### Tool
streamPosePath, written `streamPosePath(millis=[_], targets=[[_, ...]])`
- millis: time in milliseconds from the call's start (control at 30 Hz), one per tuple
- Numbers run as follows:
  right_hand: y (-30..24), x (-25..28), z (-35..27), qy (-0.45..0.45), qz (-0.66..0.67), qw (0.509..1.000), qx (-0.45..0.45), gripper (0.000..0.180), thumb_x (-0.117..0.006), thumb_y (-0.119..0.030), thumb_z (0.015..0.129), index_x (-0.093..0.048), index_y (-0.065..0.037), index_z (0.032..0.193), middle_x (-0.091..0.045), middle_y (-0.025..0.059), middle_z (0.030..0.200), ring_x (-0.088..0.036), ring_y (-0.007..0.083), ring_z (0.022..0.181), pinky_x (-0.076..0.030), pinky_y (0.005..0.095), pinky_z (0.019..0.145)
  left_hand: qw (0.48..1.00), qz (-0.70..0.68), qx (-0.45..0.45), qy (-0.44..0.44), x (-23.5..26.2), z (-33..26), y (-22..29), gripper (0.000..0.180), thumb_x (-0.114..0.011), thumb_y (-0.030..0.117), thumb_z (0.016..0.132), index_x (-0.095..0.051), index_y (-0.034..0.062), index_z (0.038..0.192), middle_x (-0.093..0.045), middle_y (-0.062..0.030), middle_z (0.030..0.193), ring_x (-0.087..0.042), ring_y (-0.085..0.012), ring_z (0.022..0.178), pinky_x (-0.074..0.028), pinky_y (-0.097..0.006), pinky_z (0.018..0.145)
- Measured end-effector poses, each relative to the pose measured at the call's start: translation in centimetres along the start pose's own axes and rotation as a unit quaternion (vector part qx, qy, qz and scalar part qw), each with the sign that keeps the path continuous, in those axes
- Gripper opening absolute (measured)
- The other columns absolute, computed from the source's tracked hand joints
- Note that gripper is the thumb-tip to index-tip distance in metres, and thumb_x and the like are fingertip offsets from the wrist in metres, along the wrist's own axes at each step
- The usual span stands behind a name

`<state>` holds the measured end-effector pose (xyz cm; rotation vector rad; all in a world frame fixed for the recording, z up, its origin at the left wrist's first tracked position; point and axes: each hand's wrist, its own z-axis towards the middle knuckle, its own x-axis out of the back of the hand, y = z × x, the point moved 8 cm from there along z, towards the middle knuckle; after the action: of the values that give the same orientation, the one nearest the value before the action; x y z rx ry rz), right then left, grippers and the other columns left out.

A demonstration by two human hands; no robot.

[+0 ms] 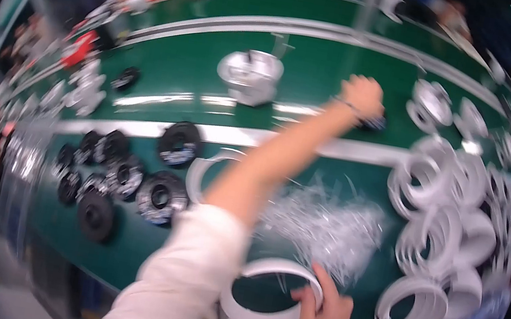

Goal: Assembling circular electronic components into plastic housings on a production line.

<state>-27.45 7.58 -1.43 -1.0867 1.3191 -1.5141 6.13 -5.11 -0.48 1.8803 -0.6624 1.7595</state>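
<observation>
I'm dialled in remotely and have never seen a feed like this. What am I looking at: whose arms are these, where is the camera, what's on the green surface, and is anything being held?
There is one view, from a fisheye camera on the person's head looking down, so straight edges bend. The left hand reaches far across the green table and closes on a small dark object, too blurred to identify. The right hand holds a white ring at the near edge. On the table lie black round parts at left, stacked white rings at right, a heap of thin clear strips between them, and a silvery housing further back. Other people work at the far side.
</observation>
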Motion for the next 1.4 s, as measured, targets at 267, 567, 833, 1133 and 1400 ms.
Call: streamPosePath(millis=[267,567,833,1133,1400], targets=[[-0.2,9.1,-2.7,-0.078,-0.261,0.947,-0.169,0.041,-0.046,-0.009,0.073,-0.045,0.005,0.111,-0.055,0.0285,0.073,-0.056,0.0422,0.068,-0.043,0.0430,0.057,0.921,-0.316,0.076,0.215,-3.8,7.3,11.0,0.033,-0.064,0.004,0.061,-0.054,-0.0015,0.092,-0.051,-0.0191,0.095,-0.058,-0.0305,0.085,-0.051,-0.034,0.069],[0.1,8.6,-1.8,-0.156,-0.326,0.928,-0.096,0.047,-0.044,-0.014,0.072,-0.043,0.002,0.116,-0.054,0.0312,0.079,-0.053,0.0449,0.073,-0.041,0.0475,0.064,0.824,-0.423,-0.159,0.342,3.0,-7.3,10.0,0.030,-0.057,0.004,0.061,-0.046,-0.0030,0.088,-0.055,-0.0193,0.074,-0.055,-0.0363,0.075,-0.044,-0.043,0.069],[0.8,5.4,-0.9,-0.260,-0.398,0.880,0.016,0.048,-0.047,-0.021,0.072,-0.045,-0.004,0.117,-0.057,0.0263,0.076,-0.054,0.0433,0.067,-0.042,0.0480,0.062,0.772,-0.561,0.042,0.295,2.3,-38.5,-1.0,0.030,-0.054,0.002,0.075,-0.044,0.0021,0.104,-0.058,-0.0098,0.088,-0.056,-0.0150,0.083,-0.045,-0.029,0.073],[4.4,6.2,0.5,-0.172,-0.352,0.912,0.125,0.047,-0.051,-0.009,0.070,-0.043,0.006,0.114,-0.050,0.0160,0.045,-0.051,0.0346,0.044,-0.038,0.0431,0.049,0.650,-0.636,0.154,0.386,3.1,-48.1,-1.7,0.027,-0.052,0.000,0.081,-0.041,0.0004,0.106,-0.052,-0.0049,0.101,-0.049,-0.0088,0.093,-0.040,-0.025,0.083],[0.0,9.0,0.4,-0.021,-0.185,0.982,0.014,0.037,-0.060,-0.012,0.071,-0.051,0.000,0.105,-0.055,0.0175,0.064,-0.055,0.0308,0.056,-0.044,0.0351,0.053,0.671,-0.653,0.075,0.343,5.6,-44.3,-7.0,0.029,-0.050,-0.001,0.081,-0.040,-0.0005,0.108,-0.052,-0.0054,0.101,-0.049,-0.0088,0.094,-0.041,-0.024,0.083]])
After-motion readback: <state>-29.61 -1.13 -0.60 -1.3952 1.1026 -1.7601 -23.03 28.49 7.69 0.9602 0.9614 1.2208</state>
